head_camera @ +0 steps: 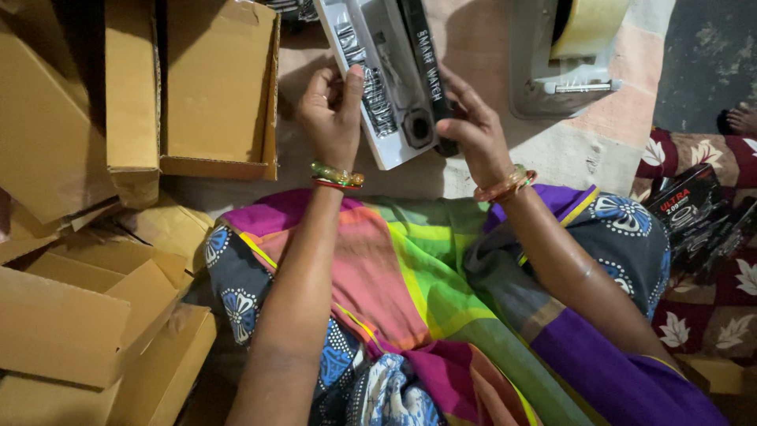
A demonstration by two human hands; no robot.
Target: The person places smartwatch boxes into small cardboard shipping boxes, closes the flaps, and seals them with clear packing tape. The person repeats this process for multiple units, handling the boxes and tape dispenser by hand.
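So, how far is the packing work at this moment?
Folded cardboard boxes are stacked beside the person. Both the left hand and right hand hold one long product box. More dark product boxes lie waiting. An open carton stands nearby.

1 watch box (386, 79), approx. 6 cartons (213, 87).

Centre: long white-and-black retail box (390, 79), between left hand (331, 118) and right hand (473, 130).
Left: brown cardboard cartons (213, 87), stacked (some open).
Behind right: grey tape dispenser (564, 67).
Far right: black product boxes (698, 217) on patterned cloth (710, 315).
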